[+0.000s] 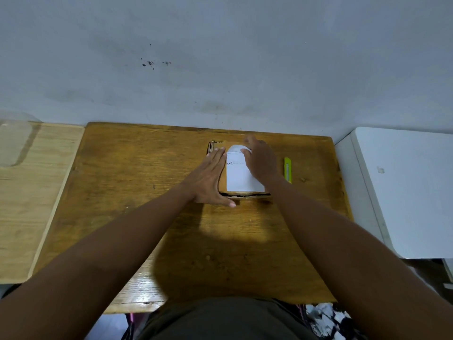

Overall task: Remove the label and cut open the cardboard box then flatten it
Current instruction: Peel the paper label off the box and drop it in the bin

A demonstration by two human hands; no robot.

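Note:
A small brown cardboard box [221, 181] lies on the dark wooden table [137, 182], near its far edge. A white label [239, 176] covers most of the box's top; its far end curls upward off the cardboard. My left hand [208, 179] lies flat, fingers together, pressing on the box's left side. My right hand [259, 159] rests on the label's right part, with fingertips pinching the lifted far end. A yellow-green utility knife [287, 170] lies on the table just right of the box, untouched.
A lighter wooden board [29, 192] adjoins the table on the left, with a clear plastic container [13, 141] at its far corner. A white surface [402, 190] stands to the right. A grey wall [220, 57] rises directly behind the table.

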